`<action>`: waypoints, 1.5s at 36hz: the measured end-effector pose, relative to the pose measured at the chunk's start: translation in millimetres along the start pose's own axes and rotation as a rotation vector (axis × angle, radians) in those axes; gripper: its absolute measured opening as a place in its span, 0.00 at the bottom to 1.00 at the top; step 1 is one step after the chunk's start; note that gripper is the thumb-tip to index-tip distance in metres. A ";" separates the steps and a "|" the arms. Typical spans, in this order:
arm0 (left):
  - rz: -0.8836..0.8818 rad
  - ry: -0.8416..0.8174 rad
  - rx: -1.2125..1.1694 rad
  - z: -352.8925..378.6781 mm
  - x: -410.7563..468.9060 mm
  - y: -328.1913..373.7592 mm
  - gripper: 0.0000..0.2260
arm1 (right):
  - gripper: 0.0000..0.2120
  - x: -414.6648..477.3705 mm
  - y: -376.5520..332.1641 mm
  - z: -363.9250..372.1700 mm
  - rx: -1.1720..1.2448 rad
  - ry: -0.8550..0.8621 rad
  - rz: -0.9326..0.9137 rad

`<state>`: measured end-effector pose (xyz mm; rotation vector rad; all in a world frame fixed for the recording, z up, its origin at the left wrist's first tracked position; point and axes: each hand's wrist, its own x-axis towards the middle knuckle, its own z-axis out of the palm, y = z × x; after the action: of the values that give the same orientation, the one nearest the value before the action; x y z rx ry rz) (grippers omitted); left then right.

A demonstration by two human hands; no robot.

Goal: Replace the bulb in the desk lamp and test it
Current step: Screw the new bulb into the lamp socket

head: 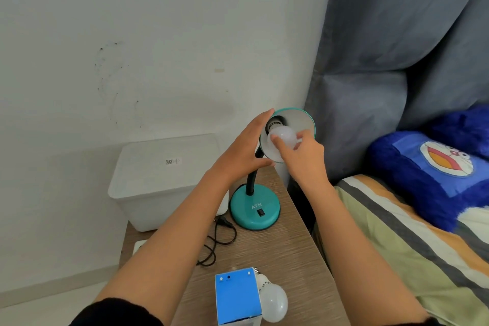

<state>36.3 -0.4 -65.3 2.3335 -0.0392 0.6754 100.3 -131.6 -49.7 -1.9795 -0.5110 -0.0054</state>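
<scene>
A teal desk lamp stands on a wooden bedside table (285,251), its round base (254,209) bearing a black switch and its shade (296,124) tilted toward me. A white bulb (287,136) sits at the socket inside the shade. My right hand (301,159) grips that bulb with its fingertips. My left hand (243,149) holds the shade's left rim, fingers wrapped behind it and thumb underneath. Near the table's front edge a second white bulb (274,302) lies on its side next to a blue and white bulb box (236,298).
The lamp's black cord (219,243) coils loose on the table left of the base. A white lidded plastic bin (161,180) stands at the left against the wall. A bed with a striped sheet (412,241) and a blue plush pillow (434,167) lies at the right.
</scene>
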 end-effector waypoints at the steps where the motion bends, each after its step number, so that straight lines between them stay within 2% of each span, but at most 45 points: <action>1: 0.001 0.000 0.006 0.0 -0.2 0.3 0.44 | 0.26 1.1 -0.4 -0.2 0.006 0.006 0.034; 4: 0.005 0.002 0.016 0.1 -1.7 0.1 0.45 | 0.27 4.5 1.8 -1.4 0.037 0.007 0.051; 8: 0.004 -0.001 -0.004 0.2 -1.3 -1.6 0.45 | 0.36 2.1 3.0 -4.0 0.005 -0.059 -0.027; 12: -0.005 -0.001 0.000 1.6 -0.3 -2.0 0.45 | 0.26 0.6 5.4 -2.3 0.003 -0.036 -0.032; 14: -0.005 -0.003 -0.001 1.5 -0.4 -1.7 0.45 | 0.25 1.7 6.6 -1.1 0.016 -0.008 -0.009; 18: -0.003 -0.007 0.000 0.9 -1.4 -0.5 0.45 | 0.35 -0.4 6.3 -1.8 0.004 -0.009 -0.065; 19: -0.007 -0.009 -0.004 1.1 -1.5 -0.6 0.45 | 0.35 -0.9 6.8 -1.6 -0.030 -0.011 -0.087; 23: -0.012 -0.009 0.007 1.8 -0.6 -1.3 0.45 | 0.22 -0.7 7.4 -1.0 0.021 0.028 -0.003; 27: -0.001 -0.012 0.015 2.0 0.0 -1.1 0.44 | 0.27 0.9 8.7 0.0 0.088 0.003 0.079; 30: 0.004 -0.013 0.006 1.5 0.0 -0.2 0.44 | 0.37 -1.8 6.8 0.5 0.029 -0.023 -0.005; 32: 0.001 -0.015 -0.002 1.3 0.1 0.5 0.43 | 0.39 -3.0 6.8 0.4 -0.036 -0.005 -0.088; 38: -0.009 -0.018 -0.008 1.3 -0.7 1.9 0.43 | 0.31 -2.9 10.5 3.5 -0.072 0.092 -0.159; 45: -0.010 -0.005 -0.009 2.5 -1.4 0.9 0.43 | 0.25 -3.6 11.5 11.2 0.045 0.160 -0.056; 50: -0.021 -0.003 -0.014 3.3 -1.7 1.3 0.42 | 0.18 -3.5 7.6 14.5 0.118 0.162 0.010; 54: -0.022 0.002 0.002 3.6 -0.8 1.3 0.42 | 0.17 -4.1 4.7 14.5 0.143 0.147 0.043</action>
<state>37.0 -3.8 -67.1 2.3320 -0.0116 0.6678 95.1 -122.3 -61.3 -1.8334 -0.3631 -0.0846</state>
